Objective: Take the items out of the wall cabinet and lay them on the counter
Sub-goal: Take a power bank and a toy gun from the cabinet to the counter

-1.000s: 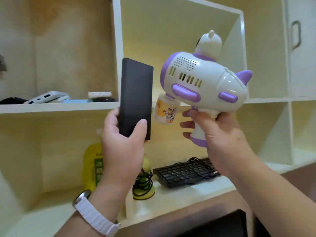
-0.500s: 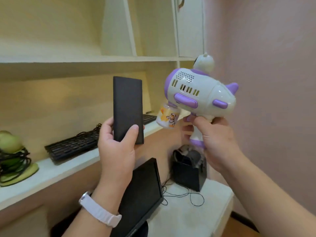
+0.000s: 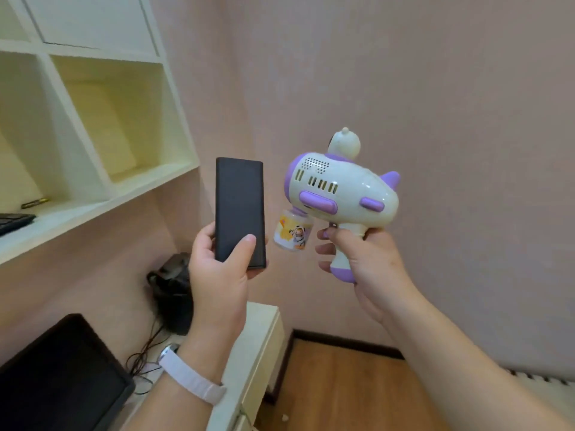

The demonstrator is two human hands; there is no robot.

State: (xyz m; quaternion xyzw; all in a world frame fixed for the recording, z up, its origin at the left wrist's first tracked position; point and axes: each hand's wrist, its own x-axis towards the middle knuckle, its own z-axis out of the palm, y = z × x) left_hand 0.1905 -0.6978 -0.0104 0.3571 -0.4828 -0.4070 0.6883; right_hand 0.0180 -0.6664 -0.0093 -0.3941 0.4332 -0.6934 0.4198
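My left hand [image 3: 222,275] holds a flat black power bank [image 3: 240,209] upright in front of me, thumb across its lower face. In my right hand [image 3: 365,262] is the grip of a white and purple toy bubble gun [image 3: 340,188], with a small printed bottle [image 3: 292,233] hanging under its rear end. Both items hang in the air before a pink wall. The cream wall cabinet [image 3: 102,194] is at the upper left, away from both hands.
A white counter [image 3: 263,331] lies below my left forearm, carrying a black monitor [image 3: 59,377], a black box with cables [image 3: 174,293] and loose wires. A black keyboard [image 3: 14,220] rests on the cabinet's bottom shelf at far left. Wooden floor shows at lower right.
My view has swung right, away from the cabinet toward the pink wall and floor. Both hands keep their items in about the same pose.
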